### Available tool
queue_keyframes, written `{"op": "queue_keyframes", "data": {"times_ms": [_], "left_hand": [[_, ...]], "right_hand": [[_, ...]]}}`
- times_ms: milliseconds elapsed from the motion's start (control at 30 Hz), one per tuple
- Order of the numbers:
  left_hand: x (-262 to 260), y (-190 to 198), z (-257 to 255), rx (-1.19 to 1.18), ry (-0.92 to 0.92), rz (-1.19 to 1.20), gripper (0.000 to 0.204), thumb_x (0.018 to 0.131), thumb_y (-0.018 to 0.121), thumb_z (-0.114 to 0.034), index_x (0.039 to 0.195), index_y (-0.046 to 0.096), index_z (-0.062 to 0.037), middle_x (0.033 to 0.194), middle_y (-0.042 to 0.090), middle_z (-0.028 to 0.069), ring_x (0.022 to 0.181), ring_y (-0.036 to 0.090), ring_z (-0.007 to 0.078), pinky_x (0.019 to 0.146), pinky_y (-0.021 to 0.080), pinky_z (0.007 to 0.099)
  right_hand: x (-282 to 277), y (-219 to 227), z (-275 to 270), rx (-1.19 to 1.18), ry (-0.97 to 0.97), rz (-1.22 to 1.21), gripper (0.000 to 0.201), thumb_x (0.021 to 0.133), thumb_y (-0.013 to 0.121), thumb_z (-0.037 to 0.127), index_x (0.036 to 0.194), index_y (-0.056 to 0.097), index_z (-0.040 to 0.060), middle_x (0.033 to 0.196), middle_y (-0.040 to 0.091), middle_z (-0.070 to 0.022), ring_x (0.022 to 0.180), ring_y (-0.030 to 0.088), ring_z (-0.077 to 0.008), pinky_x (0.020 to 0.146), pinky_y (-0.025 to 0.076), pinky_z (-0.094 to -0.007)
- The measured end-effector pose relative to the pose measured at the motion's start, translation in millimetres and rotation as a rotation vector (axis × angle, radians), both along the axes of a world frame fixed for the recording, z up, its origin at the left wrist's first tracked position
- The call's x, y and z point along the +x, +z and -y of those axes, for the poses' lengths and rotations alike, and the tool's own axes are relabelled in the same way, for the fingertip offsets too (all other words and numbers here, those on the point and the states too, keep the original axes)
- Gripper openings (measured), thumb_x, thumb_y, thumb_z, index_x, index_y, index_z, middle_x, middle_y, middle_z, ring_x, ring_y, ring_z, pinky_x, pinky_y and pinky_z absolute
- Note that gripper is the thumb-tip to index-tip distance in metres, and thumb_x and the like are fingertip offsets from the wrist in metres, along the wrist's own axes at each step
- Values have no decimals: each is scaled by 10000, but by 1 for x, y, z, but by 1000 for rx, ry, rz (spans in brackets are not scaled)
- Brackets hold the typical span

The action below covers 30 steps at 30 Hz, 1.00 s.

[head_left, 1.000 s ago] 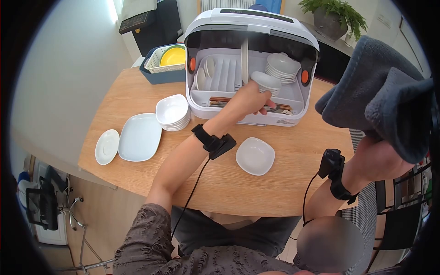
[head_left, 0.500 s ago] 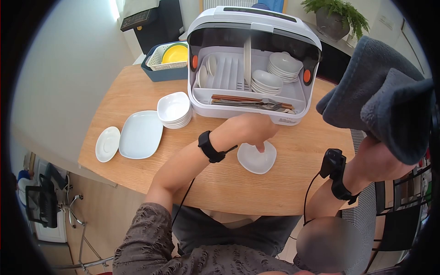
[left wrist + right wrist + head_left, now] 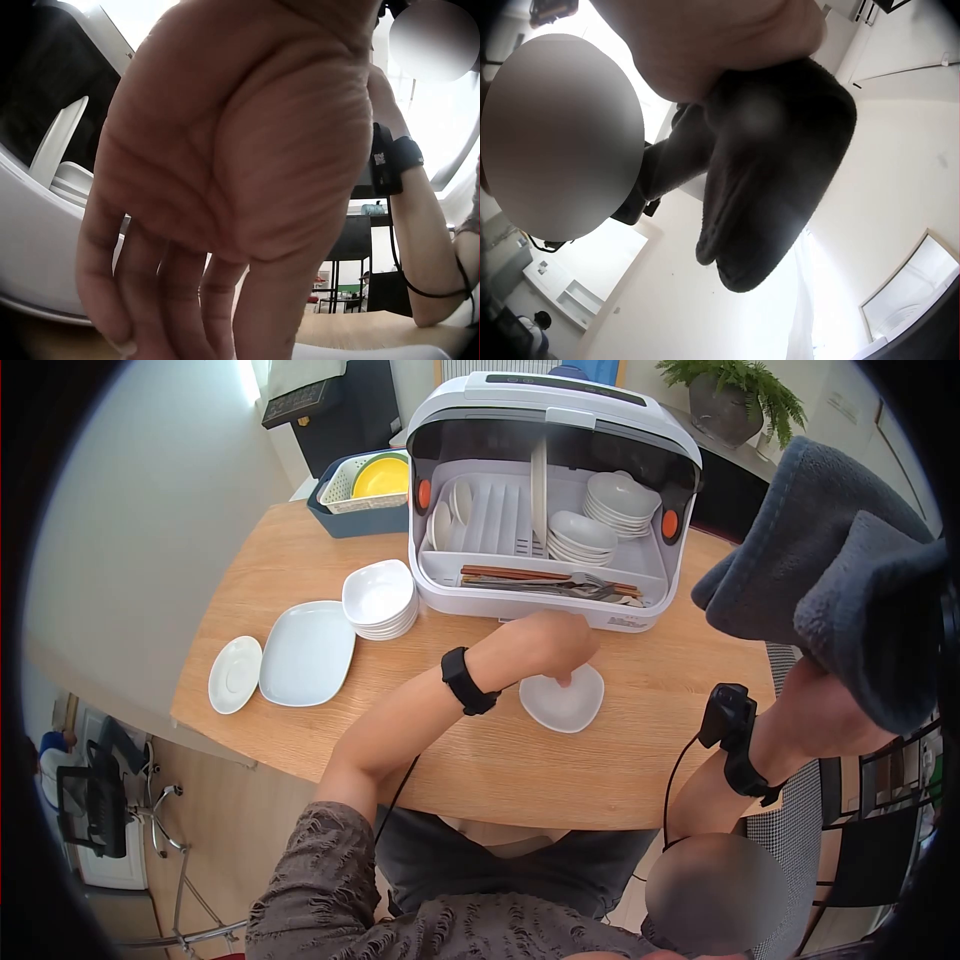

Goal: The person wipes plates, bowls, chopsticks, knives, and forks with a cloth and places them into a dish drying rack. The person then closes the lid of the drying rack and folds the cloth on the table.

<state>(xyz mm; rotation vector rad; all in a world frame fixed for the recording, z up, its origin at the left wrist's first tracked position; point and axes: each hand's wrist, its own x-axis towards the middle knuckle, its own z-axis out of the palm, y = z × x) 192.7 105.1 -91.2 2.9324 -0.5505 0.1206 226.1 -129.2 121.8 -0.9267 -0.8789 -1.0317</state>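
In the head view, my left hand (image 3: pixel 550 644) reaches over the far edge of a square white bowl (image 3: pixel 562 705) on the table, thumb inside the rim; the back of the hand hides the other fingers. The left wrist view shows the palm (image 3: pixel 232 142) and fingers pointing down, with a bit of bowl rim (image 3: pixel 375 352) below. Raised at the right, my right hand (image 3: pixel 828 712) grips a grey-blue cloth (image 3: pixel 800 550), which hangs in folds in the right wrist view (image 3: pixel 780 172).
Behind the bowl stands an open white dish cabinet (image 3: pixel 500 600) with stacked bowls (image 3: pixel 583 538), plates and cutlery (image 3: pixel 540 582). To the left are a bowl stack (image 3: pixel 380 595), a pale square plate (image 3: pixel 308 655), a saucer (image 3: pixel 235 675) and a blue bin (image 3: pixel 362 524).
My left hand has come out of the cabinet, down to the single bowl, and the bowl has shifted slightly away from the body. The right hand still holds the cloth up.
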Motion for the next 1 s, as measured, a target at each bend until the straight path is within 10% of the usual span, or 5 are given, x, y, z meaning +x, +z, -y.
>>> {"op": "queue_keyframes", "data": {"times_ms": [133,200,333,400,1000], "left_hand": [[-11,48,17,138,175,-206,318,705,843,-191,942,718,-18,915,715,181,837,713,337,674,569,423],[-12,50,17,106,205,-200,329,695,852,-198,941,720,-23,911,716,173,849,716,329,675,572,424],[-6,36,14,113,252,-107,333,689,856,-197,950,725,-35,912,719,162,854,717,321,670,574,416],[-6,37,11,173,239,-117,334,685,856,-191,950,724,-38,906,719,153,854,718,312,661,573,411],[-9,28,13,214,246,20,129,776,731,-124,877,710,-46,831,702,137,760,707,284,598,550,396]], "right_hand": [[9,4,2,58,-45,-6,657,859,765,395,1190,598,-148,1096,687,-223,669,666,-240,594,531,-173],[29,-3,41,-402,-1140,526,545,768,846,280,1169,654,-35,1109,732,-99,949,728,-247,825,567,-332],[19,-3,30,-452,-1322,520,471,860,771,241,1194,629,-61,1110,723,-140,940,729,-259,834,579,-319],[2,5,-9,63,-55,-63,639,861,764,389,1177,610,-144,1096,690,-222,701,681,-235,615,547,-181],[-13,-3,-14,43,156,-152,523,896,731,317,1189,619,-101,1057,709,-198,808,711,-252,704,582,-246]]}}
